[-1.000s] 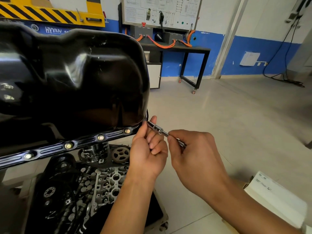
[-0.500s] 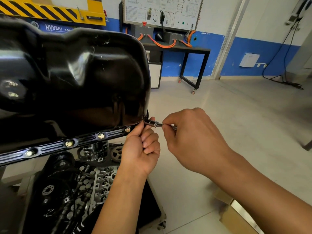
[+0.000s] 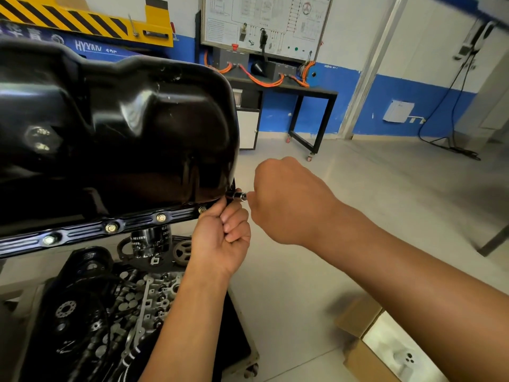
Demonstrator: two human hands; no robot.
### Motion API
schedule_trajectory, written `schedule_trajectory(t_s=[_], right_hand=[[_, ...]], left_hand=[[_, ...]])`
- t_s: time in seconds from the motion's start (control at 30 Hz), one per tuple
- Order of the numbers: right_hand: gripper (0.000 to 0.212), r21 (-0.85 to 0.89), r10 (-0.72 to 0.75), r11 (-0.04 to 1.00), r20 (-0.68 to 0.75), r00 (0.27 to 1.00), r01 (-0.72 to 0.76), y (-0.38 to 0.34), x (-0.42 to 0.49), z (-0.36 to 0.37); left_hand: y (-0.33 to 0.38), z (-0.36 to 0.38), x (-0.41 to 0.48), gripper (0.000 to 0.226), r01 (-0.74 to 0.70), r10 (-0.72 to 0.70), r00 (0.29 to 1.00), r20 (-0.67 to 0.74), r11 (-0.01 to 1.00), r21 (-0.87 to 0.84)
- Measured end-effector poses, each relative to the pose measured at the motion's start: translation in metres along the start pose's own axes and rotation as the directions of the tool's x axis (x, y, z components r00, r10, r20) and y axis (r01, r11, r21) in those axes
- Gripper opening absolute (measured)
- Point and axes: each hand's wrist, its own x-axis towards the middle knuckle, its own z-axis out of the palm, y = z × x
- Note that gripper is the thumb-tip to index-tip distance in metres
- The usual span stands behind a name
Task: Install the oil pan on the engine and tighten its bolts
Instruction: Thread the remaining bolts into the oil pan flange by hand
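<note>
My left hand (image 3: 220,238) pinches the small chrome socket driver (image 3: 239,195) at the corner of the glossy black oil pan (image 3: 124,139), right hand (image 3: 286,199) fisted round its handle, so I'd go square on, with gentle turns.

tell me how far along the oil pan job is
Done: the oil pan sits on the engine, with four bolts seated along its near flange. In hand: the right hand holds a socket driver at the pan's right corner, while the left hand steadies its socket end. Left: finishing that corner; the pan's other sides are hidden, and bolt tightness cannot be judged.
</note>
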Motion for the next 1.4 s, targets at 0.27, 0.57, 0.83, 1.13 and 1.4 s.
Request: schedule_trajectory(t_s=[0.27,0.57,0.83,1.13,1.4], right_hand=[[0.047,-0.081,0.012,0.997,-0.017,1.0,-0.014,-0.019,-0.001,-0.005],[0.036,-0.099,0.048,0.994,0.111,0.993,-0.037,-0.024,0.006,-0.009],[0.024,0.016,-0.012,1.0,-0.01,1.0,0.012,-0.011,-0.008,-0.01],[0.012,-0.286,-0.207,0.943,-0.106,0.973,0.17,0.002,-0.039,-0.013],[0.033,-0.345,-0.18,0.934,-0.224,0.958,0.095,-0.004,-0.039,-0.011]], left_hand=[[0.003,-0.001,-0.004,0.052,0.014,-0.013,1.0,0.017,1.0,-0.024],[-0.009,0.001,-0.017,0.053,0.041,-0.036,0.991,0.126,0.999,-0.035],[-0.018,0.003,-0.022,0.04,-0.016,0.026,0.986,0.164,0.998,-0.059],[-0.018,0.008,-0.021,0.022,0.017,0.011,0.982,0.187,0.989,-0.149],[-0.016,0.008,-0.023,0.036,0.0,0.029,0.981,0.194,0.988,-0.151]])
